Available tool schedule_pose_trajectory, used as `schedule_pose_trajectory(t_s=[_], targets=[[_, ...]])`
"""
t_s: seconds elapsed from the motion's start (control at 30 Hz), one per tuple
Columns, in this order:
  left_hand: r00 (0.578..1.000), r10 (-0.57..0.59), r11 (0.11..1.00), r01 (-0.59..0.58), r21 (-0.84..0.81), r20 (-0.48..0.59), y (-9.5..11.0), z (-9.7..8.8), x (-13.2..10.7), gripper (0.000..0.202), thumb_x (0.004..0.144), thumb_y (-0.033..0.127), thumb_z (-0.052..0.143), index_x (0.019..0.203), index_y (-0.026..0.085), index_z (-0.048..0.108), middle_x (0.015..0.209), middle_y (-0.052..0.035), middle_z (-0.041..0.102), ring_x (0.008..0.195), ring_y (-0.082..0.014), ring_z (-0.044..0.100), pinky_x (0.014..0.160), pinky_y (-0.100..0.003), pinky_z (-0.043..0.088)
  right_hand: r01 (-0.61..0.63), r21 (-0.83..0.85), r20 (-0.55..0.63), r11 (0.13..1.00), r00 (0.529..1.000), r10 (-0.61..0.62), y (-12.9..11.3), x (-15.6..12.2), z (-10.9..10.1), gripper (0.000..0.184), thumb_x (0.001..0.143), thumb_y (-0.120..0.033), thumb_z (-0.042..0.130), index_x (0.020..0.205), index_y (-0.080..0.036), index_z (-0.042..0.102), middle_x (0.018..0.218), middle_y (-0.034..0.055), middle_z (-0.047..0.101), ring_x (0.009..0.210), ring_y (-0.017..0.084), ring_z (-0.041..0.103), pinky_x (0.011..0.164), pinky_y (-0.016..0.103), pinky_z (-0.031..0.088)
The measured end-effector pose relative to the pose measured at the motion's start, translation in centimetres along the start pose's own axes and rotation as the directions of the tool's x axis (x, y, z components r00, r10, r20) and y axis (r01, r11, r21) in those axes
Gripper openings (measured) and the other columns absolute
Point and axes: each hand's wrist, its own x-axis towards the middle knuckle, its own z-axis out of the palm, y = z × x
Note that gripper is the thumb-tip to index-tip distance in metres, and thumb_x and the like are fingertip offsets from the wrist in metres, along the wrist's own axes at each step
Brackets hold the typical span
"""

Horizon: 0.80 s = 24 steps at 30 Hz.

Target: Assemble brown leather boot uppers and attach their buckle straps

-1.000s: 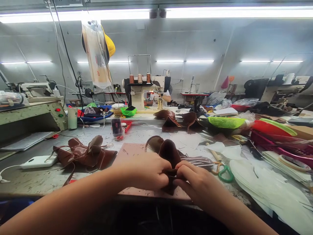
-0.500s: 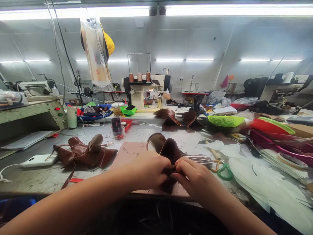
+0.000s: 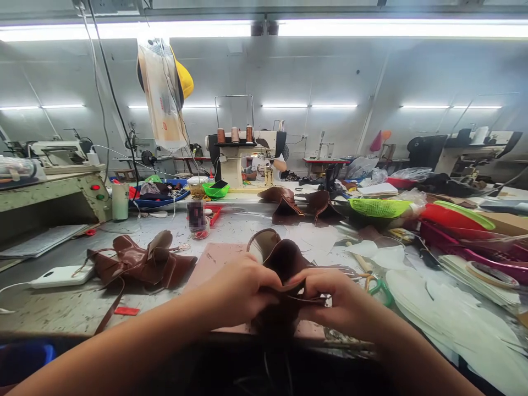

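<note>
- In the head view, we had the brown leather piece (image 3: 286, 256) by the middle of the table's near edge, over a pink board (image 3: 214, 258).
- Our left hand (image 3: 247, 286) was almost closed, and its thumb and fingers pinched the leather.
- Our right hand (image 3: 338, 294) was curled, with a small gap between thumb and fingers, and the leather's edges were pinched in that gap.
- We guessed the leather was light and bendy, stiff enough to stand up in a curve, a bit slippery on its shiny side, and not easy to break. We thought its thin edges were the best place to hold it.
- Toward the table's far edge, left of the middle, we saw a green bowl (image 3: 216, 192) with a flat dark thing in it.
- Farther left, a blue tray (image 3: 160, 203) held dark, crumpled stuff.
- Near the table's right edge, a purple basket (image 3: 437, 242) had dark bits we could not name.
- We could not see inside the lime basket (image 3: 381, 208).
</note>
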Motion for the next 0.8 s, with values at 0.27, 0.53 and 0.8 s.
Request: schedule_pose_trajectory(t_s=[0.27, 0.53, 0.8], targets=[[0.998, 0.063, 0.981, -0.058, -0.188, 0.019, -0.7, 0.0, -0.3, 0.012, 0.073, 0.014, 0.064, 0.083, 0.02, 0.064, 0.069, 0.007, 0.065, 0.067, -0.0099, 0.058, 0.108, -0.04, 0.015, -0.038, 0.096, -0.102, 0.995, 0.994, 0.048, -0.9, 1.0, 1.1, 0.013, 0.076, -0.02, 0.056, 0.064, -0.017, 0.052, 0.067, 0.0003, 0.06, 0.062, 0.013, 0.052, 0.058, 0.023, 0.039], [0.996, 0.017, 0.96, -0.04, -0.276, -0.085, -0.2, 0.5, 0.0, 0.012, 0.073, 0.018, 0.068, 0.064, 0.017, 0.06, 0.06, 0.0075, 0.057, 0.062, -0.0087, 0.053, 0.099, -0.035, 0.023, -0.024, 0.312, -0.097, 0.95, 0.994, 0.057, 0.5, 0.2, 2.8, 0.015, 0.071, -0.029, 0.063, 0.067, -0.018, 0.053, 0.077, 0.0016, 0.057, 0.07, 0.016, 0.051, 0.062, 0.025, 0.041], [0.967, 0.137, 0.835, -0.231, -0.5, -0.216, -1.4, 1.0, -0.6, 0.014, 0.075, 0.026, 0.068, 0.067, 0.018, 0.06, 0.066, 0.0052, 0.062, 0.066, -0.0105, 0.055, 0.095, -0.032, 0.026, -0.179, 0.714, 0.262, 0.677, 0.965, -0.021, 2.1, -0.3, 3.4, 0.042, 0.073, -0.052, 0.066, 0.099, -0.02, 0.065, 0.09, 0.0033, 0.061, 0.09, 0.023, 0.056, 0.085, 0.035, 0.043]])
